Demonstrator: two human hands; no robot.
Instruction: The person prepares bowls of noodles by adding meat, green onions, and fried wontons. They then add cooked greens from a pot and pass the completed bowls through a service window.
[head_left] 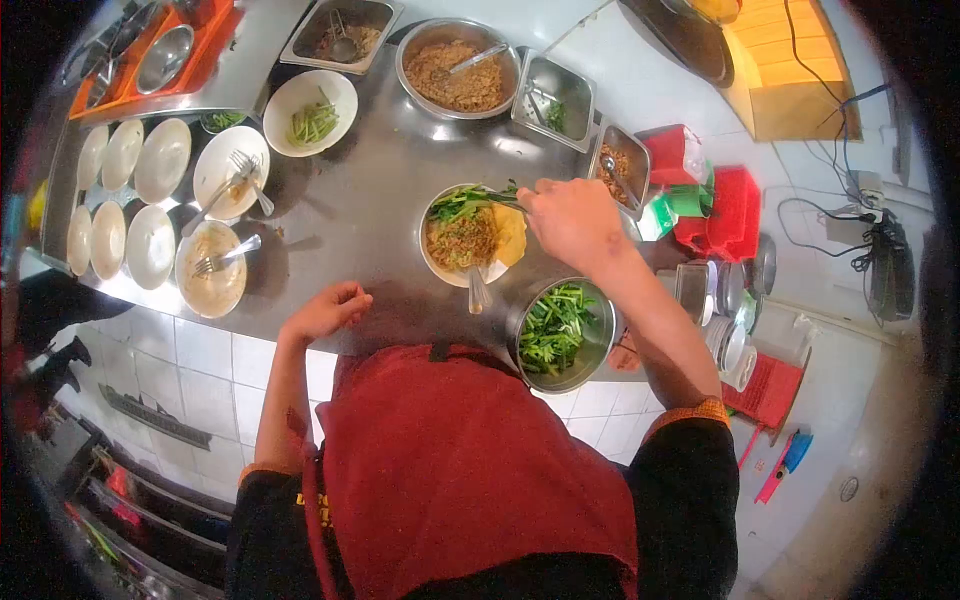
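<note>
My right hand (572, 218) is closed on a thin dark utensil (508, 197) whose exact kind I cannot make out. Its end is over the upper rim of a white bowl (425, 250), among leafy greens (458, 204). Brown minced topping (462, 242) fills the middle of this bowl, beside a yellow flat piece (510, 233). A metal utensil handle (479, 293) sticks out toward me. My left hand (328, 308), fingers curled in and seemingly holding nothing, hovers near the counter's front edge. Below my right forearm stands a metal pot (519, 365) of chopped greens (557, 328).
Several used white bowls (150, 247), some with forks, line the left of the steel counter (345, 215). Along the back are a bowl of greens (283, 97), a basin of brown mince (455, 80) and metal trays (549, 76). Red baskets (735, 210) stand right.
</note>
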